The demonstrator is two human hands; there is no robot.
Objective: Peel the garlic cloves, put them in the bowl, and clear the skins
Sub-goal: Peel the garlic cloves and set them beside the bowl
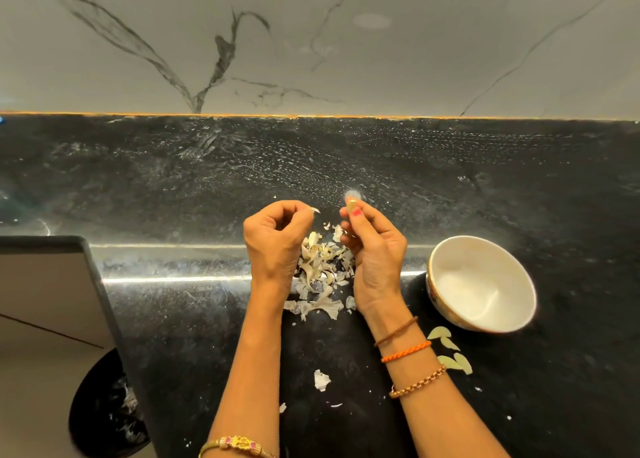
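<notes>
Now the right hand (375, 250) pinches a garlic clove (353, 202) left of the white bowl (481, 283), the left hand (275, 241) pinches skin (314, 210) above the skin pile (323, 270); loose flakes could scatter, or the clove slip.

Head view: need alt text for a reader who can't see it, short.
Two hands work over a pile of garlic skins on a black counter: the right hand pinches a clove at its fingertips, the left hand pinches a bit of skin. An empty white bowl sits to the right, with peeled cloves on the counter beside it.
</notes>
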